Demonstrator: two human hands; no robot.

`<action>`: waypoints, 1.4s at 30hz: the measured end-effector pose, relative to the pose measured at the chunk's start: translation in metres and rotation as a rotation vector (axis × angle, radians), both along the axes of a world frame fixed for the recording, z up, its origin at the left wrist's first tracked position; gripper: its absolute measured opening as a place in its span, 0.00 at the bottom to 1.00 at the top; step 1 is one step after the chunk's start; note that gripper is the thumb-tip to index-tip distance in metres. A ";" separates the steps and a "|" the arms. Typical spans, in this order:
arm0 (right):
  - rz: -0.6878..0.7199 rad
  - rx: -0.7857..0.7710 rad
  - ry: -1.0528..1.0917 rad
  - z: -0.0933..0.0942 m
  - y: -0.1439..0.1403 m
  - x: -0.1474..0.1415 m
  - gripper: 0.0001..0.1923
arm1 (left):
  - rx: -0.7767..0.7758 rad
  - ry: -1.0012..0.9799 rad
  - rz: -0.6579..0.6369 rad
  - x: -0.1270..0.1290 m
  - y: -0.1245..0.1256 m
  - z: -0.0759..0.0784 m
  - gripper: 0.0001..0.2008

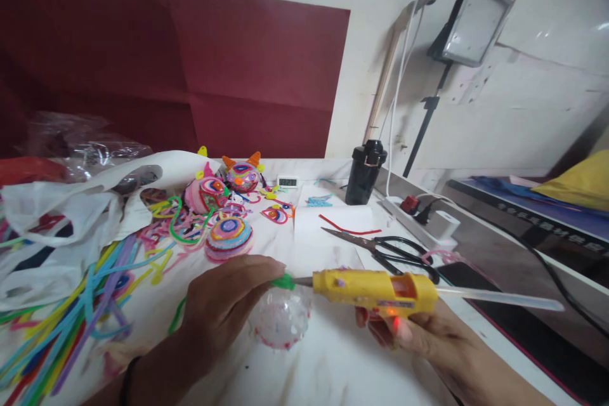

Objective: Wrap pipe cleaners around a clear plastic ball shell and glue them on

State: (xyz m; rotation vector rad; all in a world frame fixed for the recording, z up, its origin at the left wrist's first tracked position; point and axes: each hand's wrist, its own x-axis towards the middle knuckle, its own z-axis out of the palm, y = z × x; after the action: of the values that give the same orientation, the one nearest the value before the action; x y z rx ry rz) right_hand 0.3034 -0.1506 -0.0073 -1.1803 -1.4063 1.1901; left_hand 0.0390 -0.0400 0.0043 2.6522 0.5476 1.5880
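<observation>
Head view: the right hand (419,330) grips the yellow glue gun (375,288), nozzle meeting a green pipe cleaner (284,281) pinched by the left hand (223,304) over a clear spiky ball (281,320) on the table — gluing step; next calls for steady pressure.

glue gun (375,287): yellow plastic, matt (glue stick translucent)
scissors (380,247): metal blades, glossy black handles
pipe cleaners (71,311): fuzzy
</observation>
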 end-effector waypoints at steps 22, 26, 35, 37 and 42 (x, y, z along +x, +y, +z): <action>-0.081 -0.019 -0.091 -0.007 -0.007 0.008 0.19 | -0.017 0.019 -0.046 -0.003 -0.002 -0.007 0.08; -0.094 -0.045 -0.101 -0.009 -0.009 0.010 0.20 | -0.027 0.022 -0.058 -0.003 0.000 -0.010 0.09; -0.118 -0.041 -0.108 -0.012 -0.009 0.009 0.21 | 0.006 -0.004 -0.062 -0.001 -0.003 -0.006 0.08; -0.112 -0.019 -0.118 -0.015 -0.010 0.012 0.20 | 0.005 -0.009 -0.065 0.000 -0.005 -0.004 0.08; -0.119 -0.006 -0.085 -0.016 -0.010 0.012 0.17 | -0.011 0.011 -0.051 -0.001 -0.005 -0.004 0.09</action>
State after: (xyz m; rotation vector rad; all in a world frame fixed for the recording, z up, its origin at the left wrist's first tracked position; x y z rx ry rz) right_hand 0.3157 -0.1602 -0.0232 -1.3134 -1.3753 1.0730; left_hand 0.0376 -0.0452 -0.0001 2.6466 0.4836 1.5535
